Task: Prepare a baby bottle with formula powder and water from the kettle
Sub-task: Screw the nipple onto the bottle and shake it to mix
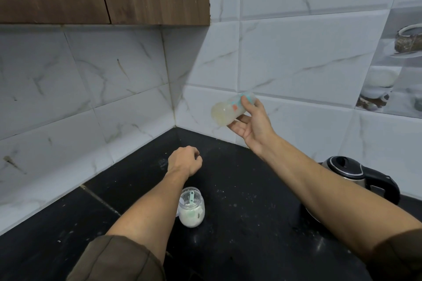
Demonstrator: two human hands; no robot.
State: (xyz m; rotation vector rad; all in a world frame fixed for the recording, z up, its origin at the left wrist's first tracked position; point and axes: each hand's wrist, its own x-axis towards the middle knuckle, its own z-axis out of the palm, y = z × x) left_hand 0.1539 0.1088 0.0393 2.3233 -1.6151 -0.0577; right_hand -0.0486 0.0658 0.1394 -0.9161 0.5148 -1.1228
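Bottle [230, 109], right of centre, lies sideways in right hand [253, 126], fingers loosely curled round it. Likely light, smooth plastic; grip mid-body. Left hand [183, 162] fisted, apparently empty.

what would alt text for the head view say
The right hand holds a baby bottle sideways above a black counter; the left hand is closed. An open powder jar and kettle stand below.
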